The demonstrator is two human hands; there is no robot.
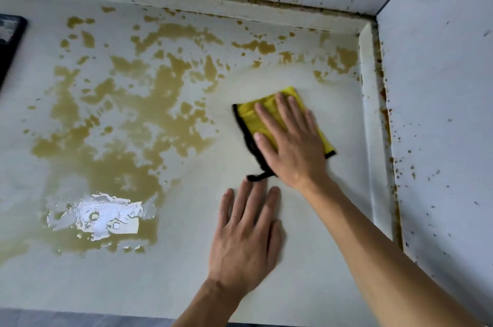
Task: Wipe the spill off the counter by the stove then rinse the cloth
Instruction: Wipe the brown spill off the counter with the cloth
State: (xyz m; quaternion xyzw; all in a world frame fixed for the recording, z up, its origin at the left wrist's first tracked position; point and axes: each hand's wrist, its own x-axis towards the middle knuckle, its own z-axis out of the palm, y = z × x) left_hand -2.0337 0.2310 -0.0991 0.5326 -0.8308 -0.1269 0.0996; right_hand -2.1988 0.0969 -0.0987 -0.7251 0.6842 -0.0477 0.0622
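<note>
A folded yellow cloth (256, 116) with a black edge lies flat on the white counter (333, 102), right of centre. My right hand (290, 142) presses on it, palm down, fingers spread over the cloth. Just below it my left hand (248, 236) rests flat on the bare counter with its fingers apart, holding nothing; its fingertips are close to the cloth's black loop. A wide brownish spill (128, 118) covers the left and far part of the counter, with a shiny wet patch (98, 217) at the lower left. The counter around the cloth looks wiped.
A raised white ledge (370, 113) runs along the right wall and the back wall. The tiled walls (440, 86) carry brown splashes and grime along the joint. A dark stove edge (10, 38) shows at the far left. The counter's front edge is at the bottom.
</note>
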